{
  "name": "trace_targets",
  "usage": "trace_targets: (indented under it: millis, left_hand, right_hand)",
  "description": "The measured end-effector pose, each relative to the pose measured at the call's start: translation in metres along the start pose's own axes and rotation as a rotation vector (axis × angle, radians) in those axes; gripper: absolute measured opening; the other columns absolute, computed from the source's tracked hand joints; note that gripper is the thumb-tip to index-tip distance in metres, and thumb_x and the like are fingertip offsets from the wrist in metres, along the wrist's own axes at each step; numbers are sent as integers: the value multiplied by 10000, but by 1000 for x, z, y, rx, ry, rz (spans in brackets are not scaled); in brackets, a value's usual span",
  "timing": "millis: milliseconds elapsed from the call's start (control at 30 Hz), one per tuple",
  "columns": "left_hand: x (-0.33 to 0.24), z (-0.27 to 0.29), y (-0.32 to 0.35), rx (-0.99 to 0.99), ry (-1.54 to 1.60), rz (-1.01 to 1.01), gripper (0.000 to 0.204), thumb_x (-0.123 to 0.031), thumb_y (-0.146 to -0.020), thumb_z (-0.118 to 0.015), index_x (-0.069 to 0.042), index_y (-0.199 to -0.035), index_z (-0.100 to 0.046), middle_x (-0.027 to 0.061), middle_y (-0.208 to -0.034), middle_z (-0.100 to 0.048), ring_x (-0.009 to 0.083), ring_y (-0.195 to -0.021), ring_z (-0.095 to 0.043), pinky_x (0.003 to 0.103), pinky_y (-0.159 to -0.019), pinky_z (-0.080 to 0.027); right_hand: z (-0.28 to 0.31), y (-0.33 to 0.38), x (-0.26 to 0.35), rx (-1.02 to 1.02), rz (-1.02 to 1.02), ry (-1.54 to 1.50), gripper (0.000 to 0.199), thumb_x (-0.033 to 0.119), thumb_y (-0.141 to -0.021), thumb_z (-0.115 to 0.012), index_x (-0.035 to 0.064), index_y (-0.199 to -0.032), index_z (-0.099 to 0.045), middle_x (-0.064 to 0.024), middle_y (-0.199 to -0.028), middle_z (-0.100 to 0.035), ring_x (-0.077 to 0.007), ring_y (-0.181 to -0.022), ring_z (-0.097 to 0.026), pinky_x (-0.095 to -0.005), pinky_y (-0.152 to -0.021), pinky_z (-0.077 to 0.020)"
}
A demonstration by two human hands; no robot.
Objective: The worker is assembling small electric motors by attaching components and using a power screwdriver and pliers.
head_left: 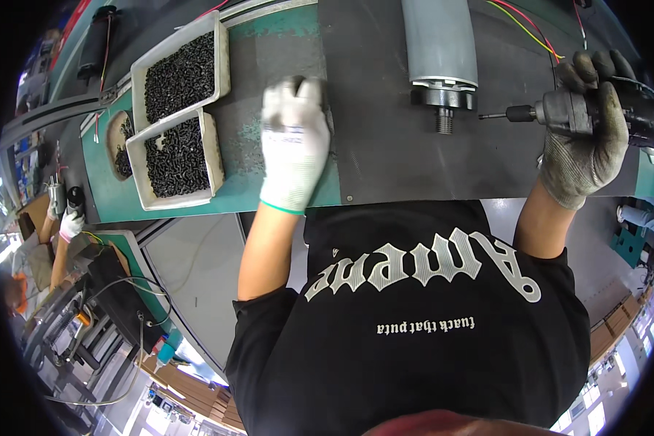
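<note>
My right hand [585, 145], in a grey, soiled work glove, wraps round a black and grey power screwdriver [570, 114]. The tool lies level, and its thin bit points left at the threaded end of a grey cylindrical motor [443, 43]. A small gap separates the bit from the motor's black end cap. Over the bench, between the motor and the screw trays, is my left hand [296, 138] in a white glove with a green cuff. Motion smears its fingers, and whether they hold anything does not show.
Two white trays [216, 156] of small black screws stand at the left, beside a small oval dish [115, 145]. Red and yellow-green wires [530, 33] lie behind the screwdriver. A black cylinder [98, 43] lies at the far left. Further left, another person's gloved hand [71, 224] holds a dark part.
</note>
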State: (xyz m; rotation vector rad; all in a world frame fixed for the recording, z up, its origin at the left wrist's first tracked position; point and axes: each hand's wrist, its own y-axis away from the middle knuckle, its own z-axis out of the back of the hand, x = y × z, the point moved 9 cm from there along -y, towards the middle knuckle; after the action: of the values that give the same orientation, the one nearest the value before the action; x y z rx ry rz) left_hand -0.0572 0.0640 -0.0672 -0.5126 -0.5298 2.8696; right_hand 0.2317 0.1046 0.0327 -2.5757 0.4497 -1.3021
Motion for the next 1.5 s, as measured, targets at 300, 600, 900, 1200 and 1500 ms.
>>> trace_targets:
  millis: [300,600,900,1200,1500]
  left_hand:
    - [39,-7,1,117,791,529,212,-73,-920,-529,50,-1053,-640,223,-944,-678,333,-871,-680,341,-778,-525]
    - [-46,25,-3,64,292,189,321,-157,-864,-629,61,-1094,-577,222,-947,-654,395,-833,-639,425,-767,-519]
    - [-129,-102,50,474,2337,1189,200,-251,-992,-508,-56,-1019,-541,45,-845,-584,96,-649,-541,261,-583,-439]
    - [-145,-97,55,541,2718,1210,284,-267,-1012,-429,-4,-1086,-506,40,-881,-535,72,-637,-382,210,-603,-385]
    - [-141,-105,53,552,2882,1189,206,-214,-1018,-384,-95,-1047,-550,66,-944,-565,123,-700,-499,296,-667,-459]
  right_hand:
    - [19,2,-1,52,-52,-30,401,27,-869,-516,-77,-1247,-434,-139,-1078,-492,-197,-939,-440,-277,-740,-450]
    - [22,9,3,-11,-61,58,416,107,-904,-515,-98,-1254,-422,-150,-1123,-508,-187,-956,-457,-286,-771,-442]
    - [-17,25,16,-137,101,517,504,187,-950,-526,-11,-1376,-346,-86,-1164,-549,-167,-957,-527,-302,-797,-444]
    - [-13,14,-12,-239,-64,385,457,171,-917,-585,8,-1308,-414,-111,-1078,-532,-166,-857,-528,-225,-635,-444]
    - [-28,26,-16,-90,-42,408,530,170,-903,-638,52,-1349,-377,-65,-1014,-540,-161,-829,-544,-247,-562,-463]
